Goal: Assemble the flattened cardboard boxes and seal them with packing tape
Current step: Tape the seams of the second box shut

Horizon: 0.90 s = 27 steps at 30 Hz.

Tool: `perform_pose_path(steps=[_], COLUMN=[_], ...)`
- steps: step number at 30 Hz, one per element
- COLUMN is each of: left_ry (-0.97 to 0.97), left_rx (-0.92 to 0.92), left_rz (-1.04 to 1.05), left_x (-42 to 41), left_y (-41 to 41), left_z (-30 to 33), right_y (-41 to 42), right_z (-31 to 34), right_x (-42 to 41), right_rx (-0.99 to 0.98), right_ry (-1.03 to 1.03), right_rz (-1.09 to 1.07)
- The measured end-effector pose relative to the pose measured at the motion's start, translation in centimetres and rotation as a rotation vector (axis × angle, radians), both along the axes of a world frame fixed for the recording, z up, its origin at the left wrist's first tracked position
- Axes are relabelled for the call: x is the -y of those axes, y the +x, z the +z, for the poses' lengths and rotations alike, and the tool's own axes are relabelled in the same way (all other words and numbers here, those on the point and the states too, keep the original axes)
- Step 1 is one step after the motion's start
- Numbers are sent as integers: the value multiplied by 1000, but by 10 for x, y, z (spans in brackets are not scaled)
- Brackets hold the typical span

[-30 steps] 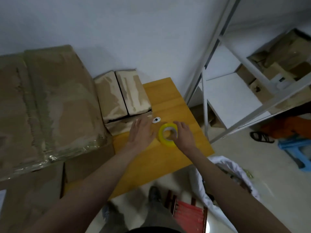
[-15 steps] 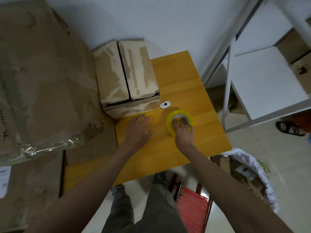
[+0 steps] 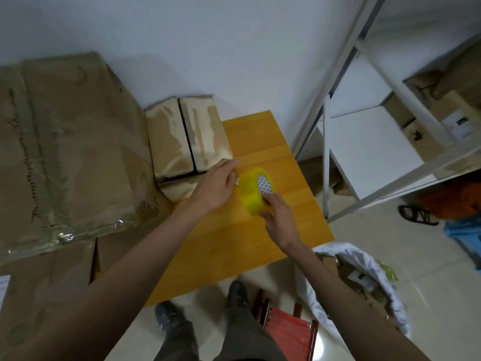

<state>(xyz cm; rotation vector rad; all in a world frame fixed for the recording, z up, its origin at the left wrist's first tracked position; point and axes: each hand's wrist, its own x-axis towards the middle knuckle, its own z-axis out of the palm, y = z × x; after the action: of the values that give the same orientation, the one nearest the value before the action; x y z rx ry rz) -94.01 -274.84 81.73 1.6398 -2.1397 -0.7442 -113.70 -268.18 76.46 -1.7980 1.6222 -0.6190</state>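
Head view: yellow tape roll (image 3: 253, 192) lifted on edge above the orange-wood table (image 3: 263, 142), patterned core facing up and right. Right hand (image 3: 279, 217) in a closed grip on the roll's near side, fingers (image 3: 270, 198) reaching into the core, thumb below the rim. Left hand (image 3: 214, 187) just left of the roll, fingers mostly straight and relaxed, holding nothing that can be made out, touching or nearly touching the roll's left face. Small cardboard box (image 3: 186, 142) on the table against the wall, top flaps closed with a dark seam between, untaped. Large plastic-wrapped stack of flattened cardboard (image 3: 65, 142) to the left. Metal shelving (image 3: 364, 121) to the right, white bag (image 3: 364, 282) of scraps on the floor, red stool (image 3: 289, 332) near the feet.
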Motion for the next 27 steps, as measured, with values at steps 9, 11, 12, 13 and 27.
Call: perform_pose_path(steps=[9, 11, 12, 13, 27], left_ry=[-246, -303, -322, -341, -335], left_rx=[-60, -71, -74, -73, -113], left_rz=[22, 45, 63, 87, 402], left_x=[-28, -39, -44, -50, -81], left_y=[46, 62, 69, 76, 187], left_z=[90, 109, 118, 126, 188], right_y=[43, 57, 63, 71, 181], right_z=[72, 86, 93, 99, 169], right_x=[2, 3, 4, 5, 5], right_rx=[124, 134, 143, 152, 183], right_ry=[-235, -264, -278, -292, -388], right_rz=[137, 176, 196, 218, 431])
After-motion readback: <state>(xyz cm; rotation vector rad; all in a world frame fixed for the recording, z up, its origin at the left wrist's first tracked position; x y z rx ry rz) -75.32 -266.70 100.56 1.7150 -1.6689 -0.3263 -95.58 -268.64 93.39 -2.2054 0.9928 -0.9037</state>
